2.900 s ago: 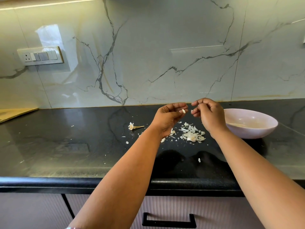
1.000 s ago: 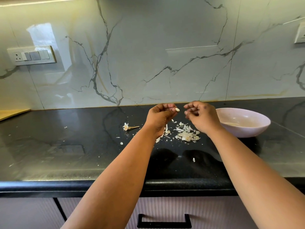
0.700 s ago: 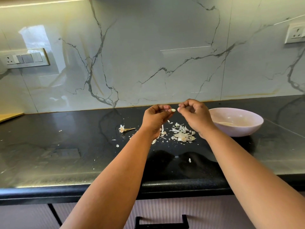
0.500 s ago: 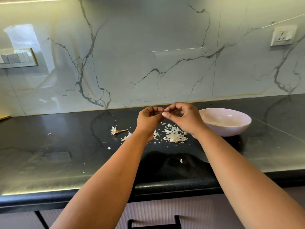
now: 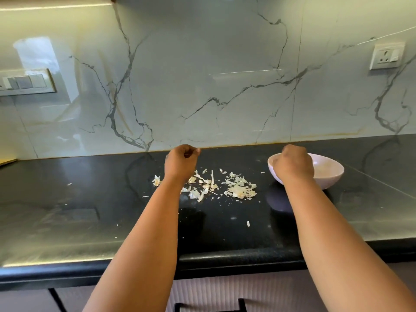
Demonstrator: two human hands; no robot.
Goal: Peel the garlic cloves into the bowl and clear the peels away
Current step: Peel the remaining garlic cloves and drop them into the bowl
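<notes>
A pale pink bowl (image 5: 333, 168) stands on the black counter (image 5: 90, 199) at the right. My right hand (image 5: 292, 165) hangs over the bowl's left rim, back up, with its fingers curled down out of sight; no clove shows. My left hand (image 5: 181, 162) is raised above the counter with curled fingers and thumb against forefinger, nothing visible in it. Below and between the hands lie garlic peels: a dense heap (image 5: 240, 190) and a looser scatter (image 5: 202, 185). What lies inside the bowl is hidden by my hand.
A garlic root scrap (image 5: 156, 180) lies left of my left wrist, and a stray peel (image 5: 248, 223) nearer the front edge. The marble wall carries a switch panel (image 5: 27, 82) and a socket (image 5: 386, 56). A wooden board's corner (image 5: 6, 161) shows far left.
My hands were together, pinching a small clove, which passed from left fingers to right. They have parted: the right hand swung right over the bowl, while the left stayed above the peels.
</notes>
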